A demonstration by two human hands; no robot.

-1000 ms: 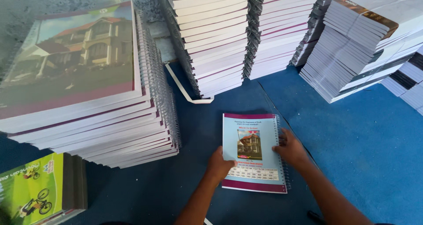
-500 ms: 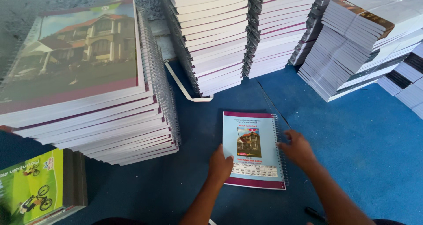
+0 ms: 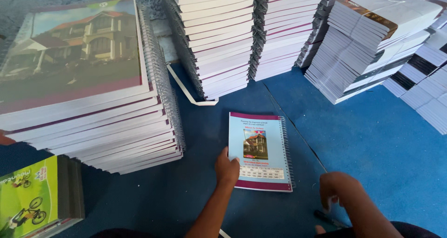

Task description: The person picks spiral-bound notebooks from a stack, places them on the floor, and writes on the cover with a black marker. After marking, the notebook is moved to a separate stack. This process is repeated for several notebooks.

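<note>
At the far left of the frame I see a green-covered stack (image 3: 29, 196) in the lower corner and, above it, a tall pile of spiral-bound books with a house picture on top (image 3: 79, 75). Moving toward the centre, my left hand (image 3: 227, 167) rests flat on the lower left edge of the blue spiral notebook (image 3: 260, 149), fingers pressing down rather than closed around it. The notebook lies flat on the blue floor covering (image 3: 382, 145), in the lower middle of the frame, below the white stacks (image 3: 219, 37) at the top.

I judge it light, thin and somewhat floppy, with a glossy cover that may slide; the wire spine along its right edge looks like the firmest place to pinch, or else the bottom corner.

To the right, my right hand (image 3: 337, 189) hangs open with fingers loosely curled, holding nothing, just above a dark pen-like object (image 3: 328, 217).

Half a second ago that hand lay on the notebook's right edge; now it is off it, lower right. The notebook itself has not moved.
</note>
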